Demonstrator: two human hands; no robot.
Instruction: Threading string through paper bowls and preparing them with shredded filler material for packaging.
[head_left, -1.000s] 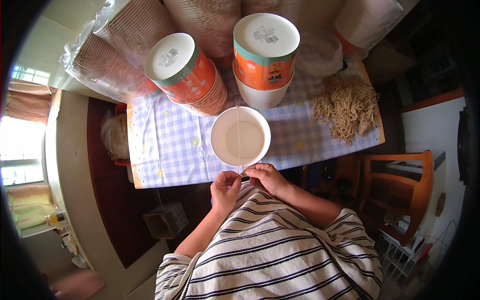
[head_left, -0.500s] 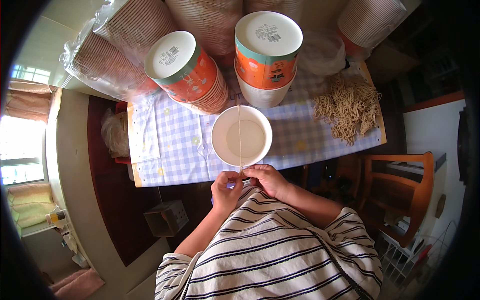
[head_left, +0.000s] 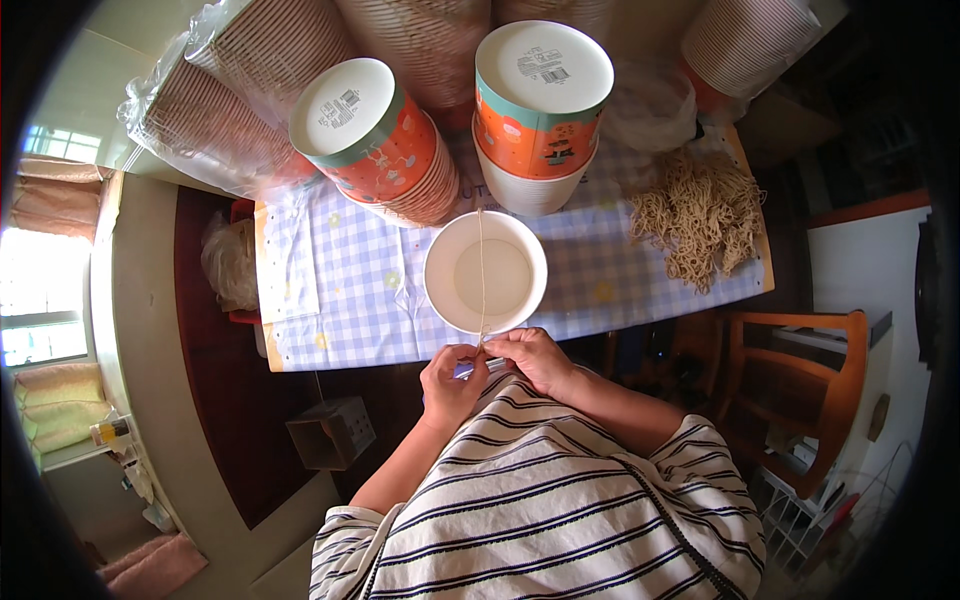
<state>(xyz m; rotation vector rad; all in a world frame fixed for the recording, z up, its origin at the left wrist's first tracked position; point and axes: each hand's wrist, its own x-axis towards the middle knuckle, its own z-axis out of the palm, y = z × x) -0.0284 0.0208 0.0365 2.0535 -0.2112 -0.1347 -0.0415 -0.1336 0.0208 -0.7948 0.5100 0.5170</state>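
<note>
Head camera: a white paper tub, open end toward the viewer, sits on the bench near its front edge, with a thin tan cord running across its mouth from the far rim to the near one. Just beyond the near rim, the left hand and the right hand meet at the end of the cord, each pinching it narrowly between thumb and fingers — whether a knot lies between the fingertips is too small to tell. A blue-and-white checked cloth covers the bench. Behind the tub stand two stacks of upturned tubs: the left stack, leaning, and the right stack, each topped by an orange print with a green band. A tangled heap of tan cords lies toward the right end, well apart from both hands. More stacks in clear plastic fill the back left. Below, off the bench — a cardboard box to the left, a wooden chair to the right.
</note>
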